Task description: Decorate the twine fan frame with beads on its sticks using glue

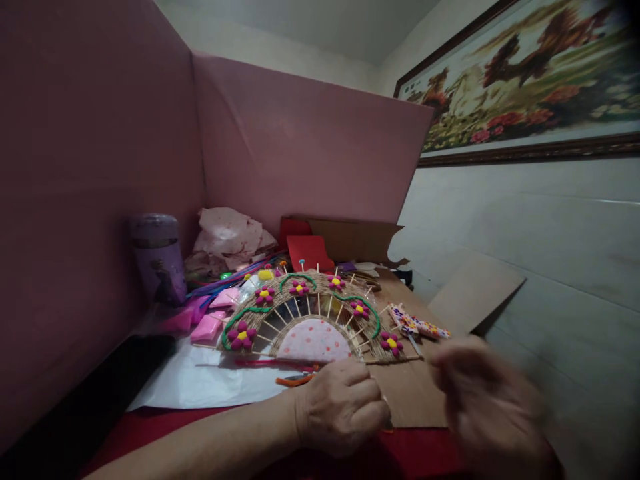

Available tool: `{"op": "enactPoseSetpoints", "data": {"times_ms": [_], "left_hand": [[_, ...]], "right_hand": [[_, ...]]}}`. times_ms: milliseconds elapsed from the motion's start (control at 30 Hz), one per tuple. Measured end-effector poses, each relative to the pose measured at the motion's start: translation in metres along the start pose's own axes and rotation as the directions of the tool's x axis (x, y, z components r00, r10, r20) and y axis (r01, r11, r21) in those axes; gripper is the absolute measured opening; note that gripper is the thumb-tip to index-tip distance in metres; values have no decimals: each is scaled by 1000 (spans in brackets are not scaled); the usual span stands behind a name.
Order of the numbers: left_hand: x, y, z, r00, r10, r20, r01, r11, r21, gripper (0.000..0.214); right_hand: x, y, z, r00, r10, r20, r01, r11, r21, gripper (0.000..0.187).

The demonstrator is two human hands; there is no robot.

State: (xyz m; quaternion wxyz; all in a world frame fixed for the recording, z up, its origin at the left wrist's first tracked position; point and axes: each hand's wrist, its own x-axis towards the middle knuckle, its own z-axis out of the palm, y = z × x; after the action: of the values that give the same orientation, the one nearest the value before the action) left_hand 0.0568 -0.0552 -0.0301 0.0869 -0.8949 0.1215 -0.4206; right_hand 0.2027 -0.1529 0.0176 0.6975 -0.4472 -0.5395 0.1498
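Note:
A half-round fan-shaped craft piece [319, 283] of twine woven over thin sticks stands in front of me. Purple clay flowers [241, 335] with yellow centres and green wavy strips [249, 313] decorate it, and a white dotted half-disc [315, 340] fills its lower middle. My left hand [345, 407] is closed in front of its lower edge; whatever its curled fingers hold is hidden. Close by lies an orange-handled tool [295, 380], partly covered. My right hand [485, 400], smeared by motion, is off to the right, apart from the craft piece, and its fingers cannot be read.
Pink packets [207, 325] and a purple tumbler [159, 260] stand at the left. White sheet [185, 380] and cardboard [413, 397] cover parts of the red table. Scissors [414, 343] and a flower-patterned strip [420, 323] lie at right. Pink panels [300, 140] rise behind.

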Motion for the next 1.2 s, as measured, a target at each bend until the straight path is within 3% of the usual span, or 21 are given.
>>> {"op": "enactPoseSetpoints", "data": {"times_ms": [33,100,200,267,300,333,400,467,500,567,633,700,767,867,967,1033,1100,1133,1167,1200], "left_hand": [[2,2,0,999,46,-9,-46,999,-10,17],[5,7,0,992,122,-37,-124,992,-38,17],[9,12,-1,977,205,-51,-209,976,-69,16],[9,12,-2,973,225,-51,-228,971,-68,15],[8,11,-2,974,219,-53,-222,973,-60,16],[6,9,-2,979,198,-51,-200,979,-49,17],[2,4,-1,993,117,-34,-117,993,-24,18],[-3,-3,-1,1000,6,-31,-6,1000,1,18],[-5,-6,-1,998,-52,-35,53,998,16,17],[-7,-10,-1,987,-152,-56,155,987,44,14],[-8,-12,-1,976,-207,-74,211,975,64,13],[-6,-10,-2,977,-200,-67,204,977,62,15],[-3,-4,-2,993,-119,-27,120,992,40,17],[3,11,0,997,76,-3,-76,997,-18,21],[6,21,3,990,136,20,-135,989,-56,19],[7,23,4,986,144,85,-140,988,-62,18],[6,20,3,984,151,95,-146,988,-56,19],[5,17,3,986,151,65,-148,988,-50,20],[5,14,2,989,145,23,-144,989,-40,22],[4,12,2,991,131,-14,-132,991,-25,23]], "right_hand": [[7,7,11,995,88,46,-85,994,-65,25],[18,22,34,918,304,256,-285,952,-109,30],[27,40,63,705,555,442,-596,801,-54,33],[31,40,73,581,575,575,-726,686,47,36],[35,36,75,567,552,611,-755,645,119,36],[40,31,75,593,518,617,-756,622,204,33],[53,18,69,714,439,546,-677,631,378,25],[68,5,60,874,301,381,-472,711,522,24],[74,0,55,923,235,305,-372,749,548,22],[81,-9,47,982,123,147,-185,803,566,19],[81,-13,43,999,30,27,-40,833,552,18],[78,-11,44,999,-19,-50,42,859,510,17],[74,-1,48,999,6,-43,12,907,421,19],[72,24,56,969,171,180,-195,973,124,26],[70,45,67,849,383,365,-364,923,-122,35],[68,49,75,710,525,469,-516,841,-162,39],[68,45,82,567,567,598,-651,753,-97,40],[70,40,84,534,539,652,-693,721,-28,39],[73,35,85,543,492,680,-711,701,61,37],[77,29,85,592,438,676,-700,695,163,35]]}}
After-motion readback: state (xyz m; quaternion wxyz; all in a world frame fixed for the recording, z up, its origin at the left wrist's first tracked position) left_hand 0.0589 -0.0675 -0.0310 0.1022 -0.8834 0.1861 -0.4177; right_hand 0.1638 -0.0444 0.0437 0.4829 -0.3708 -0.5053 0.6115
